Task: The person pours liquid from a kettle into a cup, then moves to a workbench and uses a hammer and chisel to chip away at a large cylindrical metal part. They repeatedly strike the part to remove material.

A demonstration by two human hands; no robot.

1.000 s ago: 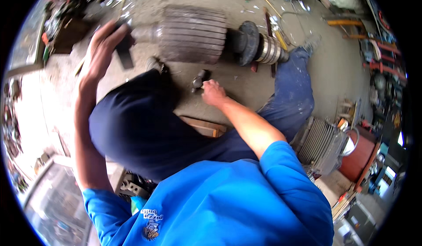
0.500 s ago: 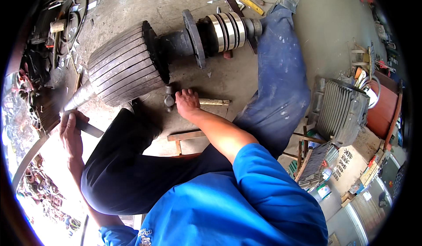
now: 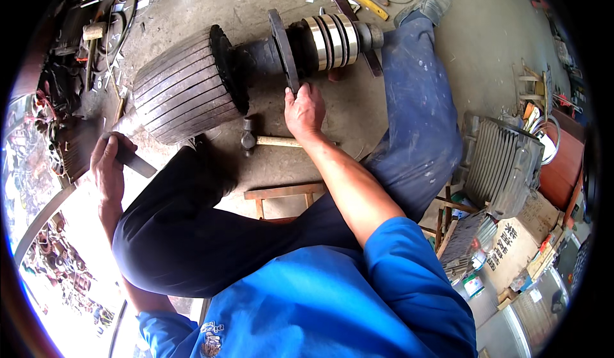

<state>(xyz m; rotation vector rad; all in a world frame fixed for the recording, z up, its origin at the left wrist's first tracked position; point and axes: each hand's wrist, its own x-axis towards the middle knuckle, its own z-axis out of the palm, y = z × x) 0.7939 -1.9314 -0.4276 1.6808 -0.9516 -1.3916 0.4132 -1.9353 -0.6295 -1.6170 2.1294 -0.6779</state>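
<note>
My left hand [image 3: 110, 163] grasps a dark bar [image 3: 137, 162] beside the rotor's [image 3: 182, 89] left end; my right hand [image 3: 306, 110] pinches the disc [image 3: 283, 48] right of the rotor. Steady, even holds should serve best.

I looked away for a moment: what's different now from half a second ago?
The right hand has let go of the hammer and moved forward and slightly right, taking hold of the lower edge of the dark disc. The hammer still lies on the floor, the left hand still holds the dark flat bar, and the grooved drum looks unmoved.
</note>
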